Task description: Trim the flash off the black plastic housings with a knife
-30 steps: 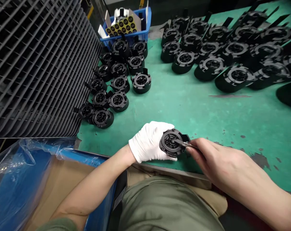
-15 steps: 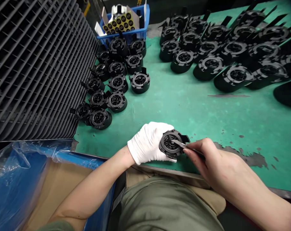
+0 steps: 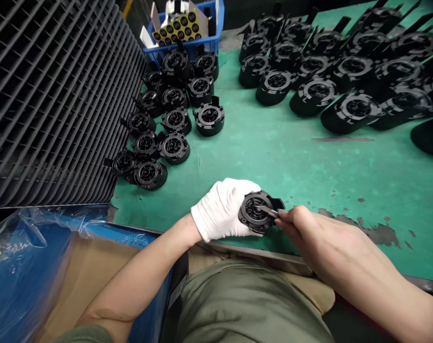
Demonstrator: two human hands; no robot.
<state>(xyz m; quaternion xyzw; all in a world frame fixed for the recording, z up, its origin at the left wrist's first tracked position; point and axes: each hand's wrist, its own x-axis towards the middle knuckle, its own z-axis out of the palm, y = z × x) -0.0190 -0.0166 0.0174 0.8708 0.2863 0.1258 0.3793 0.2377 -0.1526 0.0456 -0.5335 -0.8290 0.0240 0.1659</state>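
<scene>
My left hand (image 3: 221,208), in a white glove, is closed round a round black plastic part (image 3: 255,212) held just above the near edge of the green table (image 3: 273,152). My bare right hand (image 3: 309,233) pinches a thin metal blade tool (image 3: 270,212), its tip resting on the middle of the part's face. The two hands nearly touch over the part.
Several like black round parts (image 3: 173,119) cluster at the back left, larger black parts (image 3: 331,90) fill the back right. A blue bin (image 3: 188,28) stands behind them. A ribbed grey stack (image 3: 52,95) rises at left; a blue-lined cardboard box (image 3: 41,267) sits below it.
My right hand has crept a little left and closer to the part, the tool's tip staying on its face. My left hand holds the part in nearly the same place.
</scene>
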